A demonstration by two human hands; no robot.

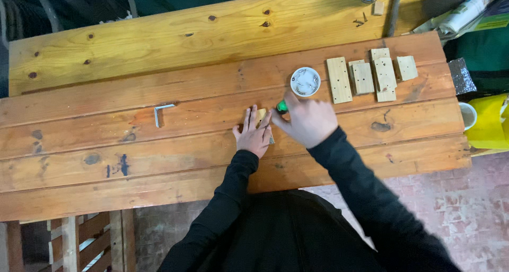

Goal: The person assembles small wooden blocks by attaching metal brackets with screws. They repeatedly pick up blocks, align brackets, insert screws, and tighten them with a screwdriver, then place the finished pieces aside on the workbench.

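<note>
At a worn plank workbench (159,160), seen from above, a person in black sleeves works with both bare hands near the middle of the top. The left hand (253,136) lies flat, fingers spread and pressed down on a small pale wooden block (261,114), which shows only as a corner between the fingers, on the board just below the round white container (305,81). The right hand (309,122) is curled around a green-handled tool (281,107), whose end pokes out from the fist just beside the block; the hand is blurred, and whether the tool's tip touches the wood cannot be told. A small dark sliver (271,140) lies at the lower edge of the left hand.

To the right of the container, a row of flat wooden pieces (371,77) lies side by side, some with small drilled holes, a few touching each other. A metal angle bracket (161,113) rests well apart to the left of the hands. A lighter, knotted plank (185,33) runs along the far side of the bench, with a few loose screws (360,22) near its right end. A white cup (467,115) and a yellow bag (490,121) sit off the bench's right end.
</note>
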